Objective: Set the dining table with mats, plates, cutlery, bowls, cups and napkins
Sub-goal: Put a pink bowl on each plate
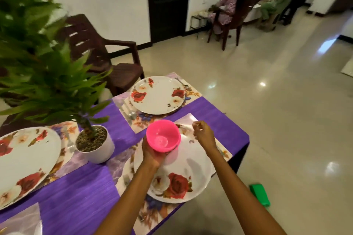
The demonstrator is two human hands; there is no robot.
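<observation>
My left hand point(152, 153) holds a pink plastic bowl point(163, 135) from below, above the near floral plate point(177, 173). That plate lies on a floral mat point(150, 208) at the table's right end. My right hand point(203, 133) hovers just right of the bowl with loosely curled fingers and nothing in it. A second floral plate point(157, 97) sits on its mat point(193, 92) at the far end, with cutlery point(129, 112) on its left. A third plate point(26, 158) lies at the left on another mat point(65, 150).
A potted green plant point(95, 145) in a white pot stands mid-table on the purple cloth point(80, 185). A brown plastic chair point(107, 59) is behind the table. A green object point(260, 194) lies on the tiled floor. People sit far off by the wall.
</observation>
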